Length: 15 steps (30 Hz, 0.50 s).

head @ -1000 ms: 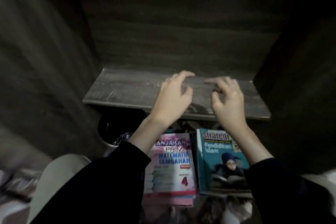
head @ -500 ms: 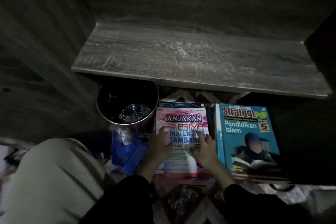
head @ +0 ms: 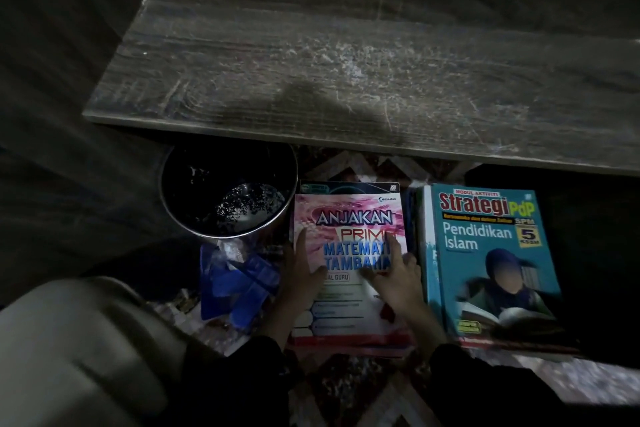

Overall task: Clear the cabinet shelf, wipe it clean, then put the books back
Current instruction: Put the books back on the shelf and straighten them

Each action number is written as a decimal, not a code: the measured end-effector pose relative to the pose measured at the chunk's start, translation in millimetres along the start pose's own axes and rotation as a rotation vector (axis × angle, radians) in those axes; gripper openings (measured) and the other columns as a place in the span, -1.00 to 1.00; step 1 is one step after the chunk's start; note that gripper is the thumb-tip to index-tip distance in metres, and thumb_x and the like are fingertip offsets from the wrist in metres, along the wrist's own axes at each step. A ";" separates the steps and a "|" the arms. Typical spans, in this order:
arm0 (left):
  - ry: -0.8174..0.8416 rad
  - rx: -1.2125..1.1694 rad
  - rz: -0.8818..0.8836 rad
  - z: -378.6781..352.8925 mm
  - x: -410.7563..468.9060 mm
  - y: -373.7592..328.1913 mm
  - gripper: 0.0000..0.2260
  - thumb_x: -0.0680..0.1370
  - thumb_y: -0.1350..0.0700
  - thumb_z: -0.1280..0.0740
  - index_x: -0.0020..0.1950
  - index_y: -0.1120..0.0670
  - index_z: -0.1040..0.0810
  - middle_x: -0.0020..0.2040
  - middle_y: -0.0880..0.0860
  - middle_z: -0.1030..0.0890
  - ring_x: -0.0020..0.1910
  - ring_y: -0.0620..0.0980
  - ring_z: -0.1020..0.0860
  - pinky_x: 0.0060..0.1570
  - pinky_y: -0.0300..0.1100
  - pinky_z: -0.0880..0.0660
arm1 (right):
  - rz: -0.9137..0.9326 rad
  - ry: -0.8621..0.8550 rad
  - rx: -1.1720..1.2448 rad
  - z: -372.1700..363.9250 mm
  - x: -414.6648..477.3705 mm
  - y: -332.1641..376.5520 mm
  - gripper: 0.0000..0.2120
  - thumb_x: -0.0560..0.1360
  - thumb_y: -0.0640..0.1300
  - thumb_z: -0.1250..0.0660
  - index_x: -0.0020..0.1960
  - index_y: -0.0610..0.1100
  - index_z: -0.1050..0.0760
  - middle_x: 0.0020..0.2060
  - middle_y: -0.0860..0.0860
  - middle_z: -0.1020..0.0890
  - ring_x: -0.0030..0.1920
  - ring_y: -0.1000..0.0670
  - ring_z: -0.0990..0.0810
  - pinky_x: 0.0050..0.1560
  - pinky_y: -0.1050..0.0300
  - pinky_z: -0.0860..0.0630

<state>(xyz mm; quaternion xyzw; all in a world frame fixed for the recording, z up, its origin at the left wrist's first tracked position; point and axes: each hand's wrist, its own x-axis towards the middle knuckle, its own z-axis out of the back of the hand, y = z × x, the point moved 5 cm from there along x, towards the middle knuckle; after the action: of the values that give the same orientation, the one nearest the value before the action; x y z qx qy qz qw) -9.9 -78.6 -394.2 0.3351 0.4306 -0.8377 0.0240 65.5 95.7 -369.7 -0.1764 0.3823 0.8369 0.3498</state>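
Note:
The grey wooden cabinet shelf point(head: 346, 80) is bare and streaked with pale dust. On the floor below it lies a pink maths book point(head: 349, 218) on top of a small stack. My left hand point(head: 303, 274) rests on its left edge, a finger straight along the edge and the thumb on the cover. On the right part of the cover lies my right hand point(head: 398, 276), index finger straight. Beside it on the right, a teal "Strategi PdP" book point(head: 485, 236) tops a second stack.
A round metal bin point(head: 228, 191) with a dark liner stands under the shelf's left end. A crumpled blue item point(head: 239, 281) lies in front of it. My knee in pale trousers point(head: 79, 340) fills the lower left. Dark cabinet walls close in on both sides, and a patterned rug point(head: 346, 388) covers the floor.
Both hands came down from the shelf to the pink book on the floor and now lie a little further up its cover. The view has moved closer.

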 end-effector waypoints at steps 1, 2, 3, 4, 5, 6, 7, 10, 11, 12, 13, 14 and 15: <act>0.002 -0.004 0.007 -0.9 1.2 0.9 -0.26 0.57 0.21 -0.29 0.55 -0.16 0.09 0.58 0.07 0.10 0.52 0.13 -0.09 0.25 -0.14 -0.29 | -0.001 0.007 0.013 0.7 0.7 0.1 -0.18 0.46 0.13 -0.40 0.54 0.14 0.02 0.32 -0.19 -0.28 0.33 -0.22 -0.25 0.31 -0.04 -0.25; 0.002 -0.002 0.010 -1.0 1.0 1.0 -0.27 0.57 0.21 -0.29 0.56 -0.15 0.09 0.58 0.07 0.10 0.52 0.14 -0.11 0.22 -0.15 -0.30 | -0.011 0.020 0.031 0.6 1.6 -1.1 -0.19 0.45 0.13 -0.40 0.53 0.16 0.01 0.29 -0.19 -0.32 0.31 -0.22 -0.28 0.29 -0.04 -0.26; -0.007 0.000 0.006 -1.0 1.1 1.0 -0.27 0.57 0.22 -0.29 0.56 -0.14 0.08 0.58 0.08 0.10 0.51 0.14 -0.12 0.20 -0.15 -0.31 | -0.019 0.035 0.057 0.9 2.6 -2.2 -0.20 0.45 0.14 -0.40 0.52 0.19 -0.01 0.25 -0.19 -0.35 0.29 -0.22 -0.31 0.27 -0.03 -0.27; -0.022 0.004 0.002 0.1 0.2 0.3 -0.27 0.56 0.23 -0.28 0.56 -0.13 0.08 0.58 0.08 0.09 0.51 0.14 -0.13 0.19 -0.15 -0.32 | -0.034 0.054 0.090 0.1 3.3 -3.4 -0.21 0.44 0.15 -0.40 0.51 0.22 -0.01 0.22 -0.17 -0.38 0.27 -0.21 -0.34 0.25 -0.02 -0.28; -0.041 0.004 0.004 1.1 0.0 0.7 -0.27 0.56 0.24 -0.27 0.56 -0.11 0.07 0.58 0.08 0.07 0.50 0.14 -0.14 0.18 -0.15 -0.33 | -0.042 0.075 0.111 -2.0 4.1 -4.9 -0.22 0.44 0.16 -0.39 0.50 0.25 -0.01 0.21 -0.16 -0.41 0.25 -0.20 -0.36 0.22 0.00 -0.28; -0.057 -0.002 0.006 1.8 0.0 1.2 -0.29 0.55 0.26 -0.27 0.57 -0.09 0.05 0.58 0.08 0.05 0.49 0.14 -0.16 0.17 -0.15 -0.34 | -0.054 0.094 0.121 -3.5 3.2 -5.4 -0.22 0.42 0.20 -0.39 0.49 0.28 -0.01 0.19 -0.14 -0.42 0.24 -0.19 -0.38 0.21 0.02 -0.28; -0.068 -0.019 0.009 1.9 0.6 1.4 -0.30 0.55 0.27 -0.26 0.57 -0.07 0.02 0.57 0.07 0.01 0.48 0.13 -0.18 0.19 -0.15 -0.35 | -0.057 0.102 0.130 -5.7 3.7 -6.8 -0.21 0.37 0.26 -0.38 0.46 0.32 -0.01 0.16 -0.12 -0.45 0.22 -0.18 -0.40 0.21 0.02 -0.30; -0.092 -0.155 0.014 3.9 -0.8 -0.3 -0.33 0.52 0.30 -0.27 0.53 -0.10 -0.09 0.52 0.08 -0.19 0.39 0.14 -0.34 0.22 0.09 -0.46 | -0.113 0.108 0.216 -12.1 10.8 -16.9 -0.19 0.13 0.42 -0.31 0.32 0.44 -0.07 0.07 -0.08 -0.52 0.11 -0.17 -0.51 0.21 -0.14 -0.45; -0.098 -0.208 0.017 4.1 -1.1 -0.3 -0.36 0.51 0.31 -0.27 0.49 -0.11 -0.14 0.47 0.10 -0.27 0.32 0.16 -0.40 0.15 0.14 -0.50 | -0.124 0.108 0.245 -12.4 13.6 -18.5 -0.19 0.11 0.41 -0.32 0.30 0.45 -0.09 0.06 -0.08 -0.51 0.09 -0.16 -0.53 0.20 -0.16 -0.46; -0.106 -0.240 0.018 4.8 -1.9 -0.7 -0.40 0.50 0.31 -0.26 0.45 -0.11 -0.19 0.42 0.13 -0.34 0.22 0.16 -0.48 0.05 0.12 -0.54 | -0.133 0.107 0.265 -9.7 12.1 -15.3 -0.20 0.14 0.37 -0.36 0.31 0.43 -0.12 0.06 -0.07 -0.50 0.09 -0.16 -0.53 0.21 -0.15 -0.46; -0.121 -0.254 0.014 5.9 -2.6 -1.3 -0.43 0.50 0.32 -0.25 0.42 -0.10 -0.22 0.36 0.16 -0.39 0.08 0.15 -0.53 -0.09 0.04 -0.55 | -0.131 0.102 0.282 -6.2 10.2 -10.2 -0.22 0.21 0.29 -0.41 0.35 0.40 -0.13 0.05 -0.06 -0.48 0.09 -0.16 -0.52 0.23 -0.14 -0.45; -0.138 -0.246 0.005 7.9 -4.6 -3.7 -0.46 0.50 0.33 -0.24 0.39 -0.08 -0.25 0.31 0.18 -0.42 -0.07 0.14 -0.55 -0.22 -0.04 -0.51 | -0.131 0.102 0.289 -3.9 9.3 -7.4 -0.24 0.30 0.20 -0.45 0.39 0.35 -0.14 0.06 -0.05 -0.45 0.10 -0.15 -0.50 0.24 -0.10 -0.44; -0.162 -0.225 -0.016 9.6 -5.5 -6.1 -0.48 0.49 0.34 -0.24 0.36 -0.06 -0.28 0.29 0.20 -0.43 -0.16 0.14 -0.53 -0.28 -0.05 -0.49 | -0.134 0.102 0.296 -2.9 10.5 -7.2 -0.26 0.37 0.11 -0.46 0.42 0.30 -0.14 0.09 -0.06 -0.41 0.08 -0.13 -0.49 0.20 -0.03 -0.45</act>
<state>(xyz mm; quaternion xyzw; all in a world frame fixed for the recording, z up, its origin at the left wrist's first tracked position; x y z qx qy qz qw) -12.8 -83.3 -382.8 0.2579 0.5212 -0.8086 0.0897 63.5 101.5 -381.2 -0.1904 0.5058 0.7363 0.4072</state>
